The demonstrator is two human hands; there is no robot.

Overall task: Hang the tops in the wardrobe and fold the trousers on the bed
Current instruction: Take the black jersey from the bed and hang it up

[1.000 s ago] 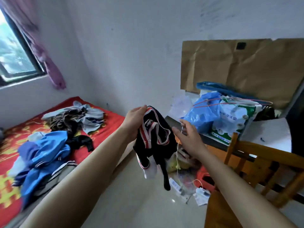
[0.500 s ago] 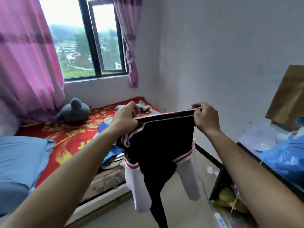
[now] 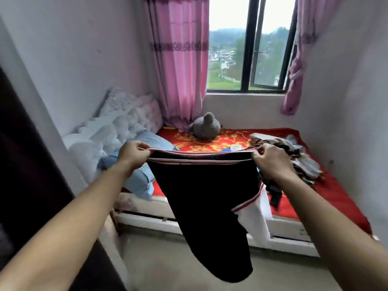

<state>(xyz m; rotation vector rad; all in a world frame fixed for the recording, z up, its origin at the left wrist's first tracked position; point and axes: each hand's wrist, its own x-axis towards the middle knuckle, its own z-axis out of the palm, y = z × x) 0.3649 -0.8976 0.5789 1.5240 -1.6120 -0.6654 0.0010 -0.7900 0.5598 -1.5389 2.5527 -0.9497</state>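
A pair of black trousers [image 3: 205, 198] with a red-and-white striped waistband and white leg ends hangs in the air in front of the bed [image 3: 340, 198]. My left hand [image 3: 132, 155] pinches the left end of the waistband. My right hand [image 3: 270, 160] grips the right end, so the band is stretched flat between them. The legs dangle over the floor beside the bed. A heap of mixed clothes [image 3: 294, 152] lies on the red bedspread at the right, partly hidden by my right hand.
A grey plush toy [image 3: 205, 127] sits by the window at the bed's far side. Blue pillows [image 3: 138, 177] and a white tufted headboard [image 3: 117, 122] are at the left. A dark wardrobe edge [image 3: 27, 164] stands at the far left. Pink curtains frame the window.
My view has swung left, from the cluttered desk to the bed and window. My right hand took hold of the waistband, and both hands spread the bunched trousers out flat.
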